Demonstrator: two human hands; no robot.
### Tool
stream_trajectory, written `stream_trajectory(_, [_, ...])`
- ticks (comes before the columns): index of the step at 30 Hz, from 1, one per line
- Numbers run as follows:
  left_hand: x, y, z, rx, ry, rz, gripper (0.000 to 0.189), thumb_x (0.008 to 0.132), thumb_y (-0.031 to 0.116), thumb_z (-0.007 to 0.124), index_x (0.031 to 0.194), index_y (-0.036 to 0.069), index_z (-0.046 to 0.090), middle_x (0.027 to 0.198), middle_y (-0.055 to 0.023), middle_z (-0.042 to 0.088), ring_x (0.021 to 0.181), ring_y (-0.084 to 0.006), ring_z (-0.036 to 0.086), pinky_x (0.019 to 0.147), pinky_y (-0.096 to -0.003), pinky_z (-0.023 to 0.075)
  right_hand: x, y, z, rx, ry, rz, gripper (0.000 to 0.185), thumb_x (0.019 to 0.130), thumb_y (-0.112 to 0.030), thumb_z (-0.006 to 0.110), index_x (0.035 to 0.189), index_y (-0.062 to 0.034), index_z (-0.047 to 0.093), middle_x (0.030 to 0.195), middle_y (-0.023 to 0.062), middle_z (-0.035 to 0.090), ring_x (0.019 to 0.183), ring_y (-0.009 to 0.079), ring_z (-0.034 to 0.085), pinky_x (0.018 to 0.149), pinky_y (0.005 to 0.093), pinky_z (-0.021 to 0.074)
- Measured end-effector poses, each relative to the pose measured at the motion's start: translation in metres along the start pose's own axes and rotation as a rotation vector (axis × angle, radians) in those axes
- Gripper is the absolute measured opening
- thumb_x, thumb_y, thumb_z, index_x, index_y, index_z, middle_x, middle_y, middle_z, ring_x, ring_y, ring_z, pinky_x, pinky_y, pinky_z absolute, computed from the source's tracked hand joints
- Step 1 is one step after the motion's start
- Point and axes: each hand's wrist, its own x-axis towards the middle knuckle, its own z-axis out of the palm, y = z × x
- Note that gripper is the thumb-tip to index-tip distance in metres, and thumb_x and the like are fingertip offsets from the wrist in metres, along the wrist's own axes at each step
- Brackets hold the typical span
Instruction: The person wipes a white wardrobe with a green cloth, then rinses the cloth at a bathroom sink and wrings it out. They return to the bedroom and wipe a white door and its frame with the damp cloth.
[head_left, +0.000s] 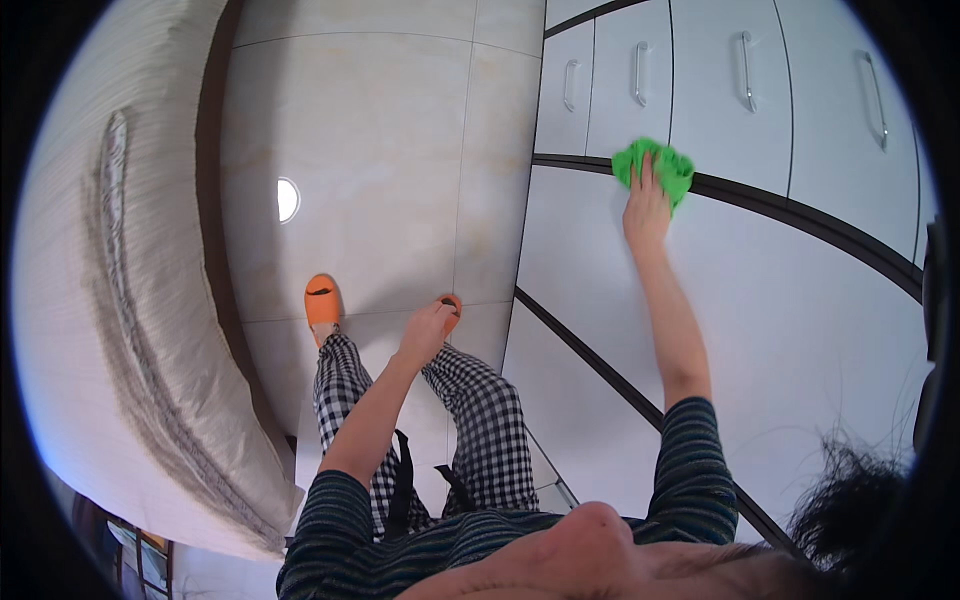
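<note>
A bright green cloth lies bunched under my right hand, whose fingers press it against the white cabinet front. The cloth covers part of the dark horizontal strip between the upper and lower white doors. My right arm is stretched out towards it. My left hand hangs in front of my body, over one orange slipper as seen from above. Its fingers look loosely curled together, and nothing shows in them; the palm is hidden.
White upper doors with metal handles line the right side. Along the left stands a bed or sofa with a cream cover. Pale floor tiles run between them, with a bright round spot. Another orange slipper is on my foot.
</note>
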Motion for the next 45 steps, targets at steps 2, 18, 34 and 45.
stream_trajectory(2, [0.016, -0.003, 0.002, -0.044, 0.073, 0.054, 0.023, 0.079, 0.0, 0.061, 0.102, 0.005, 0.063, 0.094, -0.0111, 0.065, 0.087, -0.0317, 0.063, 0.077, -0.0438, 0.0484, 0.02, -0.008, 0.031, 0.134, -0.026, 0.065, 0.044, 0.091, 0.0, 0.048, 0.135, 0.0, 0.05, 0.126, 0.0225, 0.057, 0.115, 0.0367, 0.056, 0.091, 0.0432, 0.0479])
stream_trajectory(18, [0.07, 0.008, -0.025, -0.134, 0.181, 0.042, 0.03, 0.081, -0.006, 0.056, 0.108, 0.004, 0.062, 0.095, -0.0126, 0.065, 0.085, -0.0341, 0.062, 0.076, -0.0425, 0.0497, 0.016, -0.091, 0.119, -0.088, -0.383, -0.099, 0.053, 0.093, -0.007, 0.044, 0.145, -0.0017, 0.04, 0.154, 0.014, 0.035, 0.134, 0.0316, 0.041, 0.109, 0.0389, 0.0335])
stream_trajectory(34, [0.067, 0.001, -0.042, -0.252, 0.294, 0.034, 0.032, 0.079, -0.009, 0.056, 0.109, 0.002, 0.062, 0.094, -0.013, 0.065, 0.083, -0.0329, 0.063, 0.073, -0.0405, 0.0501, 0.004, -0.107, 0.103, 0.156, -0.456, -0.104, 0.055, 0.096, -0.01, 0.044, 0.15, -0.0063, 0.034, 0.151, 0.0173, 0.037, 0.132, 0.0351, 0.043, 0.108, 0.0422, 0.038])
stream_trajectory(45, [0.071, 0.015, -0.063, -0.241, 0.248, 0.046, 0.033, 0.079, -0.01, 0.056, 0.11, 0.001, 0.061, 0.096, -0.0134, 0.064, 0.083, -0.0323, 0.062, 0.071, -0.0389, 0.0499, -0.048, -0.062, 0.003, 0.234, -0.27, 0.145, 0.051, 0.087, 0.002, 0.048, 0.137, -0.0045, 0.051, 0.155, 0.0146, 0.033, 0.14, 0.0324, 0.035, 0.112, 0.0433, 0.0333])
